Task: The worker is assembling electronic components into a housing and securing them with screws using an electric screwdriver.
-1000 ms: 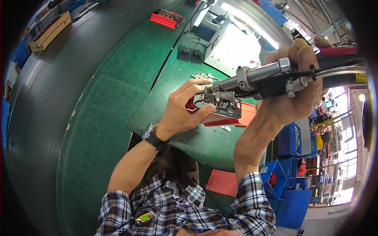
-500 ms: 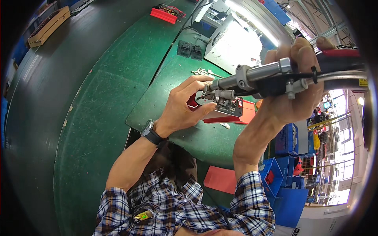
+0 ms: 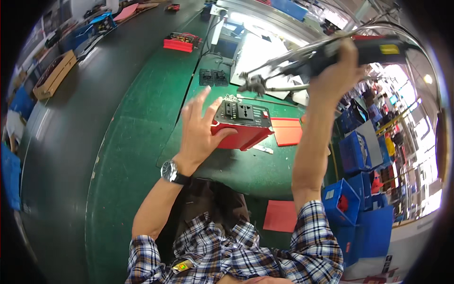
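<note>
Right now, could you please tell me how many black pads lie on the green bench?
2: the left black pad and the right black pad, side by side, beyond the red box by the left hand. More could be hidden.

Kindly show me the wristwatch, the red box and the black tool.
Wristwatch (image 3: 168, 171), head view: on its dial.
Red box (image 3: 248, 135), head view: on its red side wall.
Black tool (image 3: 322, 60), head view: on its body.

Two hands (image 3: 195, 130), one power tool (image 3: 371, 51) and one red socket box (image 3: 242, 136) show. Two black pads (image 3: 206, 77) lie near the table's (image 3: 231, 166) left edge.
</note>
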A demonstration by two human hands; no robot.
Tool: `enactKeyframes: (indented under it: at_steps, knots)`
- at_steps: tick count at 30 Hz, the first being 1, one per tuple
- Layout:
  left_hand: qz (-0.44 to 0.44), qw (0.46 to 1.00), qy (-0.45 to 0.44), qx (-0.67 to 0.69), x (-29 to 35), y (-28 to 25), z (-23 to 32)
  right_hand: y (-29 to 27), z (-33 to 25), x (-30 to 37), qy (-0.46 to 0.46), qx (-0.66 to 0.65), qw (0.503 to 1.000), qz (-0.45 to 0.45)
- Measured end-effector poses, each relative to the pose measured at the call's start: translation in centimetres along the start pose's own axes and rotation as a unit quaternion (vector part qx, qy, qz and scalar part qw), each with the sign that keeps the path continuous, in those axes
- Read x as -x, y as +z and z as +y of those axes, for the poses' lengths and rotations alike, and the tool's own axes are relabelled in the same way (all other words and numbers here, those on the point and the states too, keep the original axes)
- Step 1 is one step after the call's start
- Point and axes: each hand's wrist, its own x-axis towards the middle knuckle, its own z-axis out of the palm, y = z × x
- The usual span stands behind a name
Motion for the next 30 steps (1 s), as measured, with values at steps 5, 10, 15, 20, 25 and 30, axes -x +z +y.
enactKeyframes:
  at_steps: [5,10,15,20,25,30]
  knots:
    - [-0.236,0.888,0.099,-0.381,-5.4,2.8,5.7,-4.8,-1.8,-8.4,-0.037,-0.003,0.999,0.031]
    - [-0.327,0.872,0.043,-0.361,-6.1,1.6,3.5,-4.6,-0.8,-5.0,0.002,0.050,0.999,0.016]
    - [-0.256,0.900,0.120,-0.331,-6.4,3.4,2.6,-8.3,0.8,-7.6,0.021,0.156,0.986,-0.056]
    - [-0.207,0.927,-0.050,-0.310,-5.5,-8.8,-1.6,-10.8,1.2,-3.4,-0.118,0.313,0.931,-0.148]
    - [-0.094,0.890,-0.120,-0.430,-2.8,-23.3,-5.5,-23.7,-3.5,0.6,-0.047,0.473,0.864,-0.164]
    - [-0.228,0.800,-0.137,-0.538,4.2,-33.8,-11.8,-47.0,-5.1,7.4,0.056,0.592,0.803,-0.048]
